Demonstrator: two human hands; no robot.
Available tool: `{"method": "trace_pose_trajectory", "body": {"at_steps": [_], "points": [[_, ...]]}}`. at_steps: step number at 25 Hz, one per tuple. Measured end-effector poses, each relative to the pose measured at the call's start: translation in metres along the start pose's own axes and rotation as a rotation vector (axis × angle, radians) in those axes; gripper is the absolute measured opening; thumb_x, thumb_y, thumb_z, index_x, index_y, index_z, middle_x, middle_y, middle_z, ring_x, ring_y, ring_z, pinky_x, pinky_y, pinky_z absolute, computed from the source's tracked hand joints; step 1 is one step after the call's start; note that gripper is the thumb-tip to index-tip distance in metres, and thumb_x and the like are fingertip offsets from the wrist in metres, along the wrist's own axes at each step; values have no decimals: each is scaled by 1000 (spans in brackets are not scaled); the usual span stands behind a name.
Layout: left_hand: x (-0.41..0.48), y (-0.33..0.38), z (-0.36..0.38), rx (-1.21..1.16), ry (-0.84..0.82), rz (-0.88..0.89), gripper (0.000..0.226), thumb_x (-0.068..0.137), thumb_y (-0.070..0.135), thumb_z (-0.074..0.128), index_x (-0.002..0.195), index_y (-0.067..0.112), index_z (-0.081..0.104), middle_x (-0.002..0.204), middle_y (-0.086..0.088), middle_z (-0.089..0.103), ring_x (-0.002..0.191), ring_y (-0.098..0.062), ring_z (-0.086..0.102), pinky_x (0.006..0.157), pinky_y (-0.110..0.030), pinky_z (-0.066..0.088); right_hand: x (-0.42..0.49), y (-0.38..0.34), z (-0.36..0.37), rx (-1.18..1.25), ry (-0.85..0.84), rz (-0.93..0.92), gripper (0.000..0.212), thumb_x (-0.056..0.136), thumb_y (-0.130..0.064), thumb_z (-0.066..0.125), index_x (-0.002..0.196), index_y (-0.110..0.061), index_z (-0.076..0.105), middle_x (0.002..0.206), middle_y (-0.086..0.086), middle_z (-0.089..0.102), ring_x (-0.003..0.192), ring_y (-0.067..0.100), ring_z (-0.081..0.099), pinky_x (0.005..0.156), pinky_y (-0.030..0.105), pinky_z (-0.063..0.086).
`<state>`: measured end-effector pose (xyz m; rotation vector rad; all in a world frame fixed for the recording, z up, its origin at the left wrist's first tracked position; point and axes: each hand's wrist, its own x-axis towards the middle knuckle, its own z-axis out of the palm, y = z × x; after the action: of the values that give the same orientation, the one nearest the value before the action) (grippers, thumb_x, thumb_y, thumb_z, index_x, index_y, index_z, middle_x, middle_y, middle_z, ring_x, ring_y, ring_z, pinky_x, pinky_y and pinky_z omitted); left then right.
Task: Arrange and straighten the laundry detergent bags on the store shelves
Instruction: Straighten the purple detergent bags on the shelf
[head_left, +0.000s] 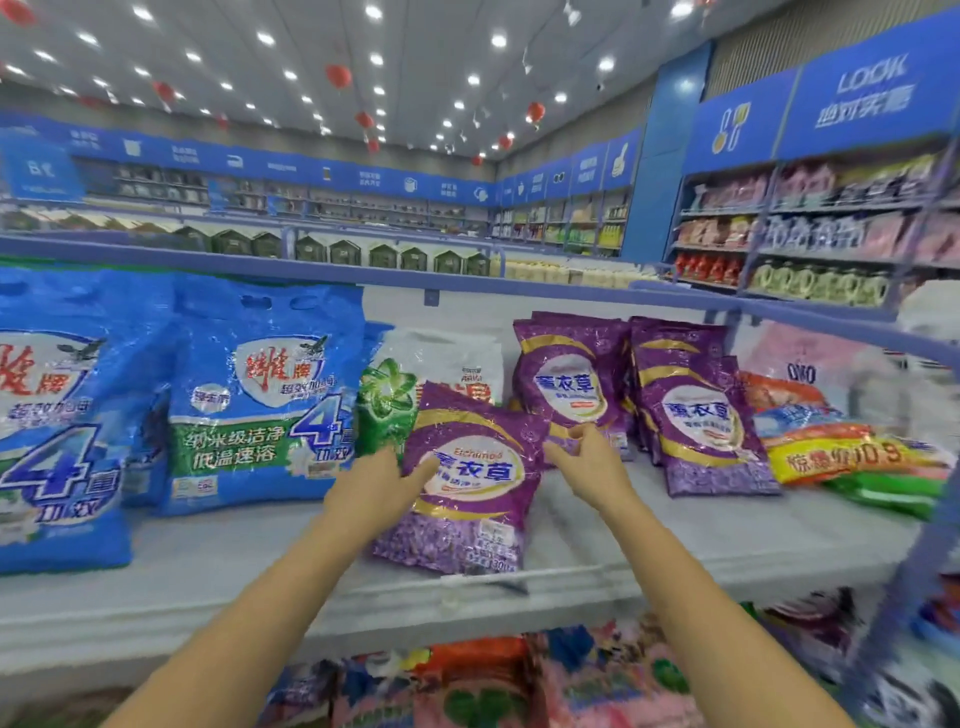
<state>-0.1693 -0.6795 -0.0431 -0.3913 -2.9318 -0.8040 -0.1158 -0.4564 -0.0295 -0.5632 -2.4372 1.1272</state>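
A purple detergent bag (467, 483) leans tilted near the front of the white shelf (208, 561), between my two hands. My left hand (382, 480) holds its left edge, thumb lying across the front. My right hand (584, 457) pinches its upper right corner. Behind stand two more purple bags (571, 384) (696, 415), upright and slightly leaning. A green and white bag (395, 395) stands behind the held bag. Two large blue bags (260, 400) (57, 415) stand at the left.
Orange, green and pink bags (841, 447) lie in a heap at the shelf's right end. A blue rail (426, 280) runs above the shelf. The lower shelf holds more coloured bags (493, 680). Other aisles stand far behind.
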Motion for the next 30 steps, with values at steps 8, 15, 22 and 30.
{"method": "trace_pose_trajectory", "body": {"at_steps": [8, 15, 22, 30], "points": [[5, 16, 14, -731, -89, -344, 60, 85, 53, 55, 104, -3, 60, 99, -10, 69, 89, -25, 66, 87, -38, 52, 31, -21, 3, 817, -270, 187, 14, 91, -21, 58, 95, -7, 58, 76, 3, 61, 58, 13, 59, 53, 23, 50], [-34, 29, 4, -1006, 97, -97, 36, 84, 25, 64, 116, 19, 50, 102, 2, 68, 84, -9, 67, 64, -20, 54, 17, -57, -43, 733, -256, -392, 11, 92, -12, 55, 100, -5, 57, 70, -16, 52, 55, -5, 54, 55, 3, 45], [-43, 25, 3, -820, 54, 21, 61, 70, 8, 79, 119, 18, 45, 100, 4, 67, 79, 1, 68, 60, -15, 53, 22, -53, -44, 584, -114, -457, 10, 89, -20, 61, 85, -15, 69, 82, -6, 69, 77, 7, 63, 67, 25, 52], [-42, 31, 10, -851, 110, 157, 66, 62, 16, 85, 113, 29, 46, 99, 8, 70, 88, -3, 68, 71, -19, 55, 1, -130, -22, -291, 120, -946, 49, 86, -56, 49, 120, -23, 55, 106, -2, 67, 100, 19, 59, 84, 36, 47]]}}
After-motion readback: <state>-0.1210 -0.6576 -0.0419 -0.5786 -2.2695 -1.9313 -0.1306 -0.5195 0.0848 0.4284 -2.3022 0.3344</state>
